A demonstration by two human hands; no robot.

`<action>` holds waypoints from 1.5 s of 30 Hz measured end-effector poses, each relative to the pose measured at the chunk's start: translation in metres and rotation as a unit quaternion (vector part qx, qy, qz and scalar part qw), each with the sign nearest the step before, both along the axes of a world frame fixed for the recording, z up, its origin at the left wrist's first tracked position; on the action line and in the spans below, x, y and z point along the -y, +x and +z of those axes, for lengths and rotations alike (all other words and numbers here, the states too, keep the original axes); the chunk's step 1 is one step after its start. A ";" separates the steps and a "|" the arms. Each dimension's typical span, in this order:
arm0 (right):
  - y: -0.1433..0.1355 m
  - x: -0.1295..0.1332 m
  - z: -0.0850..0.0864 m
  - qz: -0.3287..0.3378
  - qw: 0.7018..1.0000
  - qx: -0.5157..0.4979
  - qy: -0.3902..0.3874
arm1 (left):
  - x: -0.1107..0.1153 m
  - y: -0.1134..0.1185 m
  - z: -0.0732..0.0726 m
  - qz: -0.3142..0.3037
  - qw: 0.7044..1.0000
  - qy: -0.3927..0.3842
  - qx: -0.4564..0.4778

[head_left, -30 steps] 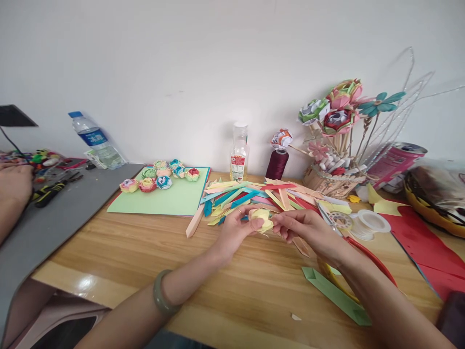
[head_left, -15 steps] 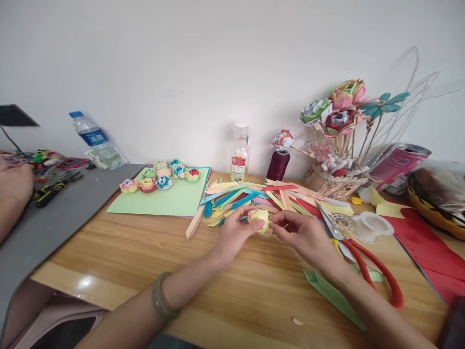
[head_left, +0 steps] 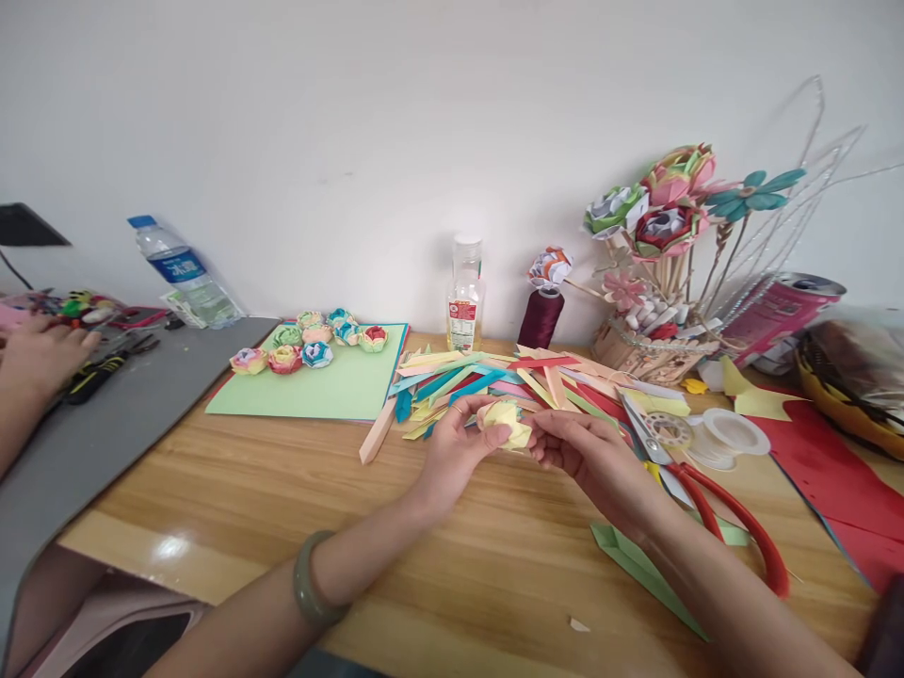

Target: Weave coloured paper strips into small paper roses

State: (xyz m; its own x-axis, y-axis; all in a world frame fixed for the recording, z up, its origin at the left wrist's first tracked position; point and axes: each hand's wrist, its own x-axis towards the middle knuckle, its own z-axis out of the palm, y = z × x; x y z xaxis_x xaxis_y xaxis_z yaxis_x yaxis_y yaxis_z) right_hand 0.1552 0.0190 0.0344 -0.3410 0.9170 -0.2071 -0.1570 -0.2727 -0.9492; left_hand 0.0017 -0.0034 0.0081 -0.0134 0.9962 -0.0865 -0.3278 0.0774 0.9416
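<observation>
A small pale yellow paper flower (head_left: 509, 424) is pinched between the fingers and thumb of my left hand (head_left: 458, 457), above the wooden table. My right hand (head_left: 580, 450) is closed at the flower's right side, fingertips pressed together near its edge; whatever lies between them is too small to make out. Just behind both hands spreads a pile of folded paper strips (head_left: 452, 381) in many colours. Several finished paper flowers (head_left: 317, 354) sit on a light green sheet (head_left: 311, 395) to the left.
Red-handled scissors (head_left: 706, 508), clear spools (head_left: 734, 433) and a green folded strip (head_left: 646, 570) lie at right. Behind stand a glass bottle (head_left: 463, 301), purple thread (head_left: 540, 320) and a flower basket (head_left: 650, 348). Another person's hand (head_left: 46, 353) is over a grey mat (head_left: 148, 405).
The yellow flower has turned in my left hand and shows more of its petals. My right fingers have shifted at its edge. The other person's hand has moved right.
</observation>
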 end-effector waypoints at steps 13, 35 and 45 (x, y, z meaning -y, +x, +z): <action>-0.002 0.003 0.002 0.041 0.997 0.063 0.028 | 0.000 0.000 -0.003 -0.004 1.000 0.028 -0.006; 0.012 -0.005 0.006 0.123 0.963 0.202 0.129 | 0.000 0.000 -0.002 -0.034 0.998 0.040 -0.045; 0.012 -0.005 0.008 0.110 0.974 0.171 0.100 | 0.000 0.001 0.002 -0.053 0.998 0.023 -0.020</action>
State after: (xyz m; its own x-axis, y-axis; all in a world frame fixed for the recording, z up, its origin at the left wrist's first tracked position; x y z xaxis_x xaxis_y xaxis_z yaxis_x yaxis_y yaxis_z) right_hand 0.1671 0.0236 0.0421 -0.4765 0.8630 -0.1677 0.2185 -0.0685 -0.9734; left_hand 0.0029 -0.0036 0.0099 0.0907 0.9950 -0.0420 -0.2818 0.0661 0.9572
